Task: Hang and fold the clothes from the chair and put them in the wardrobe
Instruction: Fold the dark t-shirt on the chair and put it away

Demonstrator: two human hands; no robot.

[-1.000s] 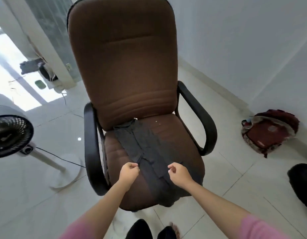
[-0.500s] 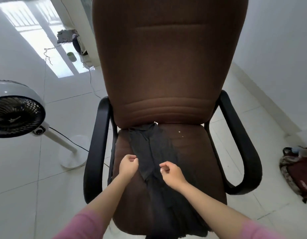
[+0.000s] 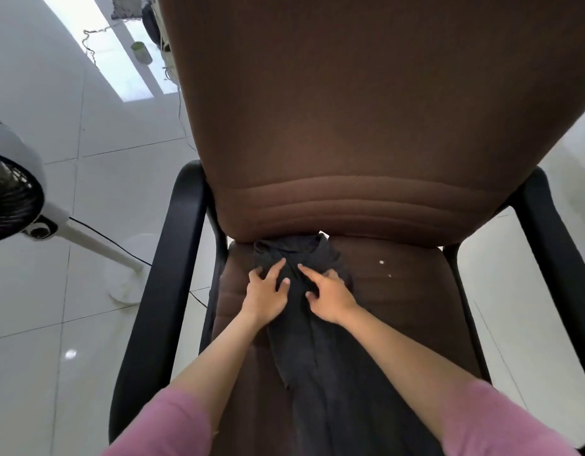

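A dark grey garment (image 3: 320, 366) lies lengthwise on the seat of a brown office chair (image 3: 350, 126), its far end bunched against the backrest and its near end hanging over the seat's front edge. My left hand (image 3: 266, 289) rests flat on the garment's far end with its fingers spread. My right hand (image 3: 327, 296) lies beside it on the same cloth, index finger stretched forward, other fingers partly curled. Neither hand has visibly closed around the fabric. Both sleeves are pink.
The chair's black armrests (image 3: 163, 291) flank the seat on both sides. A white standing fan (image 3: 11, 192) is on the left, its cable running over the white tiled floor (image 3: 54, 357). A small green cup (image 3: 141, 52) stands on the floor far behind.
I have leaned in closer over the chair. Both hands let go of their pinch at the garment's middle, slid toward the backrest and now lie opened on its far end.
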